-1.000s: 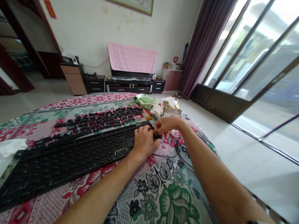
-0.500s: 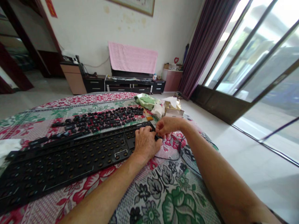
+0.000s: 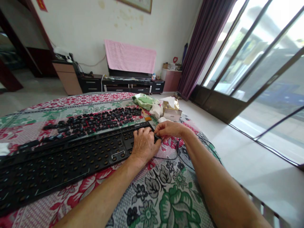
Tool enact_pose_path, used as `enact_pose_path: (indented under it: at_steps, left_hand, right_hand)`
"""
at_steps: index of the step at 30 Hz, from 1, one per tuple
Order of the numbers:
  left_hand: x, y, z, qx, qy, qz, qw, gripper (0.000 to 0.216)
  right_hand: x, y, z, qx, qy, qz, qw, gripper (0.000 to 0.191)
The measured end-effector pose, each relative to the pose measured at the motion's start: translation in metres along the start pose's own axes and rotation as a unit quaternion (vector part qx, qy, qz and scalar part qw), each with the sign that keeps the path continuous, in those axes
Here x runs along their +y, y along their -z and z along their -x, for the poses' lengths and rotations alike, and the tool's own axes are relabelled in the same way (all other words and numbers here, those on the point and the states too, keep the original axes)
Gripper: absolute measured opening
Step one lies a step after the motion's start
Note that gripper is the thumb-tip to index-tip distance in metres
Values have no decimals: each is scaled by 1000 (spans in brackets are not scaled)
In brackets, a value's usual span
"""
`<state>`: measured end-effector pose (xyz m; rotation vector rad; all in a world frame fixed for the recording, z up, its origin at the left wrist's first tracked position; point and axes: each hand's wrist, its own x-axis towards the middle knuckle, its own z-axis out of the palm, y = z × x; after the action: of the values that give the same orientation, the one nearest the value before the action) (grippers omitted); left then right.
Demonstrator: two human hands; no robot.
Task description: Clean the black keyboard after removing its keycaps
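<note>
A black keyboard with its keycaps off lies across the patterned tablecloth, its switch positions showing. My left hand rests over its right end, fingers curled on top and thumb toward the right edge, holding it. Right beside, my right hand is closed in a pinch at the keyboard's right edge. A small dark thing shows beneath its fingertips, too covered to name. Loose black keycaps are spread in a long heap behind the keyboard. A thin black cable runs over the cloth below my right wrist.
Behind my hands are a brush with yellowish bristles, a green packet, crumpled white tissue and a small open box. The floral tablecloth covers the table, whose right edge curves past my right forearm.
The view has shifted slightly, so the scene sits a little further left. Both hands stay at the keyboard's right end, with only small finger movement.
</note>
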<state>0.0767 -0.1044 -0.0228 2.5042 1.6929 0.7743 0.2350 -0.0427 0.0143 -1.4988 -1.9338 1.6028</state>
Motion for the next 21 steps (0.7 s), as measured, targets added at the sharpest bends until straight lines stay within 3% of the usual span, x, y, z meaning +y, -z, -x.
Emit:
enact_pose_path:
  at_steps: [10,21]
  left_hand:
    - [-3,2,0,-5,-17,14,1000,27]
    - [-3,3,1,-4,-30,17,999,27]
  right_hand:
    - [-11,-1,-1,41,-14,127,991,6]
    - [-4,3,-3,15,-23,111,993,7]
